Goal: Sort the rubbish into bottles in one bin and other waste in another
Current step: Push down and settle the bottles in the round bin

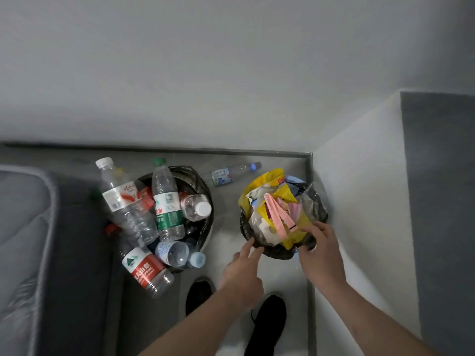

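Grey floor (277,165) holds our two bins: bottle bin (203,191) centre-left, waste bin (280,253) centre-right. Our left hand (243,273) spreads empty at its rim; our right hand (321,250) pinches the black liner (318,201). One bottle (232,173) lies between the bins.

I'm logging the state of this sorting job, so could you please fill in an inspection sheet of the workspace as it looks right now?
Surface: grey floor, bare between the bins.
Job's things: bottle bin overflowing with plastic bottles; waste bin heaped with wrappers and bags; one blue-capped bottle lying on the floor behind and between the bins.
Clutter: red-labelled bottle hanging over the bottle bin's near edge.
Grips: left hand open, fingertips at the waste bin's rim; right hand on the rim, closure unclear.
Cables: nothing seen.
Surroundings: grey mattress to the left, white walls, dark shoes below.
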